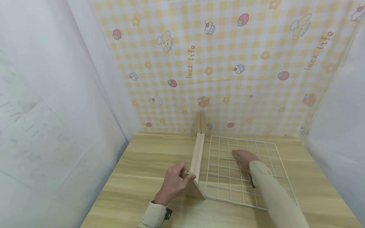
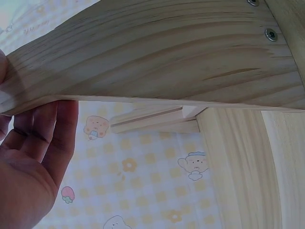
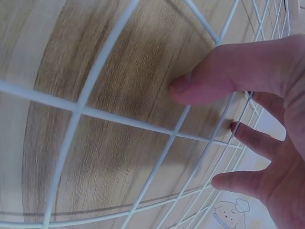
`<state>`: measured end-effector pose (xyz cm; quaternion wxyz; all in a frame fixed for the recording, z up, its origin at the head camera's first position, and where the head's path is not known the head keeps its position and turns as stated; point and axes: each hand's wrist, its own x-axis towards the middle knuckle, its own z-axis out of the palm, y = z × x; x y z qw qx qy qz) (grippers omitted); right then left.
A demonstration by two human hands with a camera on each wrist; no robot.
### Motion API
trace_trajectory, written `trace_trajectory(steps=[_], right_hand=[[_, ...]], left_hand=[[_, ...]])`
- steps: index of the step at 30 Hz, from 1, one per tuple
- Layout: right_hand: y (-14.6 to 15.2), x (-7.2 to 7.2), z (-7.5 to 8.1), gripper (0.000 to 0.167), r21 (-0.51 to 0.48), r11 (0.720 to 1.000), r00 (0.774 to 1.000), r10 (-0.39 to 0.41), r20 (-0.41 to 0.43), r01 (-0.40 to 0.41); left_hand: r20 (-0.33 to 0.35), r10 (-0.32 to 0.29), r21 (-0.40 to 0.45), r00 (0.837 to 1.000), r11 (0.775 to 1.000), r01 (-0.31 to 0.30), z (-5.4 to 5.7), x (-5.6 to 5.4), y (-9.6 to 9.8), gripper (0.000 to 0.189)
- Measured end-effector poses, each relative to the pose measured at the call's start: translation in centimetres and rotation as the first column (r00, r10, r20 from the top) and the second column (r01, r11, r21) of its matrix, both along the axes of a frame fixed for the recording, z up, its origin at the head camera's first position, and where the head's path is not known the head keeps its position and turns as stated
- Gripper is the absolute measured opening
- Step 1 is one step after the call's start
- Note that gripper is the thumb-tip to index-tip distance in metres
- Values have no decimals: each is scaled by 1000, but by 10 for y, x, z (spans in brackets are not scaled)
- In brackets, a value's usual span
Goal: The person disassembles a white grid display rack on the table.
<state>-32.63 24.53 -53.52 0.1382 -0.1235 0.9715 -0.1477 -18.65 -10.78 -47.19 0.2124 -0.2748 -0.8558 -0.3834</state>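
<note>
A wooden stand has a long bar running away from me between two upright end boards. My left hand grips the top of its near end board, fingers curled behind the edge in the left wrist view. Two screws show at that board's lower end. To the right of the stand, a white wire grid panel lies along the table. Over it is my right hand; in the right wrist view its thumb and fingers are spread across the wires, holding nothing between them.
The light wood-grain table extends left of the stand and right of the grid. A yellow checked cloth with cartoon prints hangs behind the table. White sheets hang at both sides.
</note>
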Motion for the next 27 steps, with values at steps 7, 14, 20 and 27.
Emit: trace_trajectory(steps=[7, 14, 20, 27], right_hand=[[3, -5, 1, 90, 21, 1000, 1000, -11, -5, 11], [1, -5, 1, 84, 10, 1000, 1000, -19, -2, 19], [-2, 0, 5, 89, 8, 1000, 1000, -10, 3, 10], [-5, 2, 7, 84, 28, 1000, 999, 14, -29, -13]], left_hand=[[21, 10, -12, 1000, 1000, -10, 3, -1, 1, 38], [49, 12, -18, 999, 1000, -11, 3, -2, 2, 39], [63, 8, -10, 998, 1000, -7, 3, -2, 1, 38], [72, 5, -2, 997, 1000, -5, 4, -1, 1, 39]])
